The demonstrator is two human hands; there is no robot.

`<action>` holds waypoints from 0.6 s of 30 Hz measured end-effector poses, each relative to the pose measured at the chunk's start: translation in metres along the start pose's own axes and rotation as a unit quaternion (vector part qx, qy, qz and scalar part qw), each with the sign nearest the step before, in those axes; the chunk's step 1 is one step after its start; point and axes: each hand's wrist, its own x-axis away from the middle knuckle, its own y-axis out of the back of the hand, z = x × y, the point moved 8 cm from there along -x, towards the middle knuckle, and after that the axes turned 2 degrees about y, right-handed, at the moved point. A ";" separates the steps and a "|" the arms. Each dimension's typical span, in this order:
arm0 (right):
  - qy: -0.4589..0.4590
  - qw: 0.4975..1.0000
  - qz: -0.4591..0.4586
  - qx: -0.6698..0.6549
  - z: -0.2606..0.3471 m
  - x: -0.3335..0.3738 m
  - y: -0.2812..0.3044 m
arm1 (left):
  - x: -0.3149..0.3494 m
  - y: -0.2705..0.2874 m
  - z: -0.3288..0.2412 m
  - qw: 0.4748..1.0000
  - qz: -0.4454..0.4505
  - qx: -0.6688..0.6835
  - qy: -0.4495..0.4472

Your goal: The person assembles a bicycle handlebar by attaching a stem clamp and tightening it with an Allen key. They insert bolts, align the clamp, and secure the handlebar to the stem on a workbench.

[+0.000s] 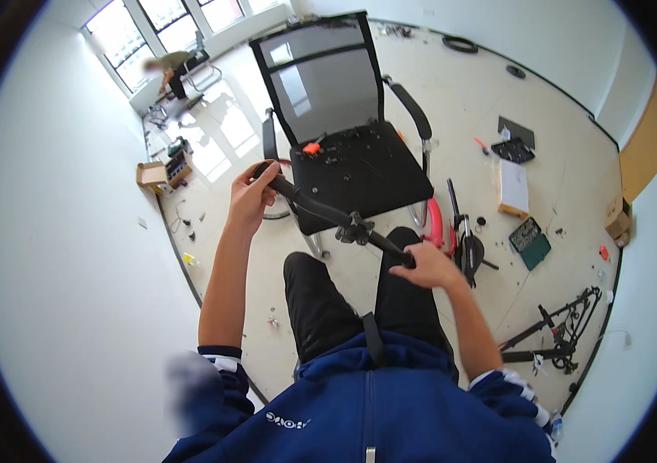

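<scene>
A black bicycle handlebar (319, 207) is held across my lap, sloping down from left to right. A stem clamp (354, 228) sits near its middle. My left hand (251, 193) is closed around the bar's left end, thumb on top. My right hand (427, 266) grips the right end, above my right thigh. Just beyond the bar stands a black mesh-backed chair (367, 181); small screws and dark bits lie scattered on its seat, along with an orange-and-black object (311, 148).
To the right lie a bicycle frame (552, 332), an open green tool case (530, 243), a white-topped box (513, 187) and a black tray (513, 150). Bike parts (463, 239) rest beside the chair. A cardboard box (151, 176) stands by the left wall. Another person (174, 69) bends over near the windows.
</scene>
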 end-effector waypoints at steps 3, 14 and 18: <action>-0.061 0.995 -0.069 -0.047 0.051 0.030 -0.007 | 0.048 0.011 -0.044 0.997 0.002 0.063 -0.054; 0.023 0.830 -0.124 -0.543 0.069 0.082 -0.008 | 0.196 -0.078 -0.082 0.921 0.213 -0.167 -0.279; 0.038 0.914 -0.063 -0.400 0.075 0.084 -0.021 | 0.229 -0.140 -0.085 0.857 0.146 -0.332 -0.367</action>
